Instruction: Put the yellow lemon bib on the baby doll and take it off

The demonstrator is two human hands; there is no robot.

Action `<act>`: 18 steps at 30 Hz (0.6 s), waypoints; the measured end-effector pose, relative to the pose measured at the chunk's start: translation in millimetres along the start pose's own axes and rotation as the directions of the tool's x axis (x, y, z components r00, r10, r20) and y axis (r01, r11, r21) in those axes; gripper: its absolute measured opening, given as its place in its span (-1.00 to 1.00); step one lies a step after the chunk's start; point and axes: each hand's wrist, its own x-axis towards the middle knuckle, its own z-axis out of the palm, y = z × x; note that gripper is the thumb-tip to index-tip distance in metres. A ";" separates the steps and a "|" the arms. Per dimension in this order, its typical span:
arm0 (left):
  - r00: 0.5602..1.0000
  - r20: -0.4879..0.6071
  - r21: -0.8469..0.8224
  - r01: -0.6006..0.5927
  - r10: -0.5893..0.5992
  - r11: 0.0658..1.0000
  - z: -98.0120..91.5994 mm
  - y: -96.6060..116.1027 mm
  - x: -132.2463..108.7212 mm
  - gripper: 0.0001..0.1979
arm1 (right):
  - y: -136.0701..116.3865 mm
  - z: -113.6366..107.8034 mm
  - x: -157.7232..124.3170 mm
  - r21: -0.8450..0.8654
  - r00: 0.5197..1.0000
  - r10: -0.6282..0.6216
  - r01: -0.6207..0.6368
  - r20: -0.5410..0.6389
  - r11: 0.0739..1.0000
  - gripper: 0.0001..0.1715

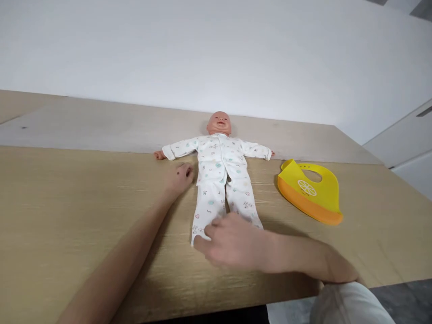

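A baby doll (219,162) in white printed pyjamas lies on its back on the wooden table (67,211), arms spread, head toward the wall. My left hand (180,177) rests on the table beside the doll's waist with its fingers curled against the pyjama top. My right hand (229,243) lies over the doll's feet at the trouser ends, fingers bent and slightly blurred; whether they pinch the fabric is hidden.
A yellow silicone bib (312,191) with an orange rim lies on the table to the doll's right. A white wall rises behind the table. White cabinet fronts (405,144) stand at the far right. The table's near edge runs along the bottom.
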 end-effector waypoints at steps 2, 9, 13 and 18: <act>1.000 0.013 0.037 -0.024 0.024 0.999 -0.4 1.5 -2.7 -0.78 | -20.4 20.3 9.9 -0.170 0.997 -0.053 0.045 -0.048 0.984 -0.63; 0.998 0.022 0.027 -0.062 0.061 0.998 1.4 0.7 -5.2 -0.81 | -23.7 40.3 22.1 -0.283 0.999 0.035 -0.042 -0.028 0.958 -0.68; 0.997 0.027 0.038 -0.072 0.071 0.997 1.2 1.2 -5.5 -0.80 | -35.0 31.0 15.9 -0.258 1.000 0.004 -0.008 -0.020 0.966 -0.61; 0.997 0.028 0.053 -0.067 0.066 0.996 0.0 2.0 -6.1 -0.78 | -34.7 14.1 -4.9 -0.191 0.966 -0.249 0.257 0.064 0.947 -0.59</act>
